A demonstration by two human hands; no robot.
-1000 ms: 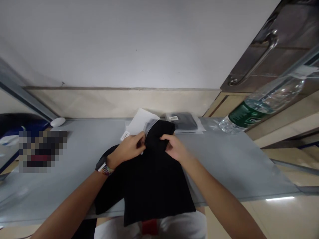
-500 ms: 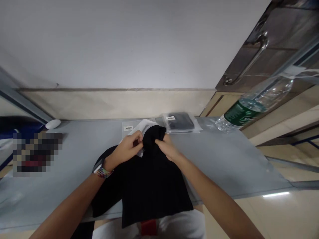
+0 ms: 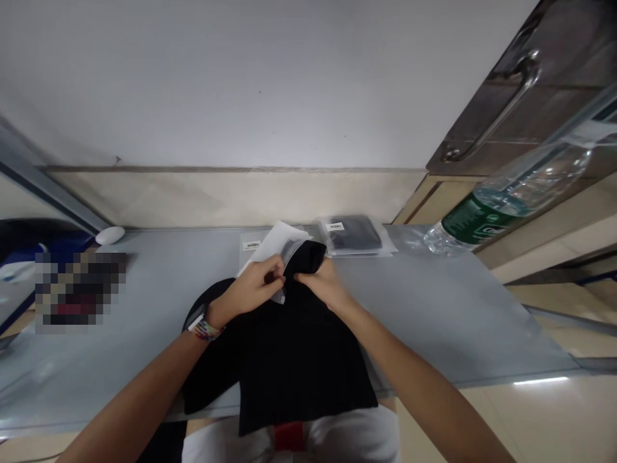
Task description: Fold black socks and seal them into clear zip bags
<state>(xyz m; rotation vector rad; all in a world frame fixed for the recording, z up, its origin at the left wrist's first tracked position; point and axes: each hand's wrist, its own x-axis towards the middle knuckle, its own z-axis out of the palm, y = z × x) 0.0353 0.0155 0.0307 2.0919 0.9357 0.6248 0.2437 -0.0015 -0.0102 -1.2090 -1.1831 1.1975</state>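
Observation:
A black garment (image 3: 301, 366) hangs over the table's front edge, its upper end bunched up between my hands. My right hand (image 3: 326, 283) is closed on that bunched end, thumb on top. The fingers of my left hand (image 3: 258, 283) pinch the edge of a clear plastic bag (image 3: 278, 297), right beside the cloth. A white sheet (image 3: 274, 239) sticks up behind my left fingers; whether it lies inside the bag I cannot tell. Part of the garment lies under my left forearm.
Packed dark items in clear bags (image 3: 357, 235) lie at the back, a flat labelled bag (image 3: 251, 245) left of them. A water bottle (image 3: 482, 215) stands at the right of the grey table (image 3: 434, 308). A white oval object (image 3: 110, 235) sits at the back left, near a blurred-out patch.
The white sheet and bag show more above my left hand, beside the black cloth. Both hands keep their grips; the whole view has shifted slightly.

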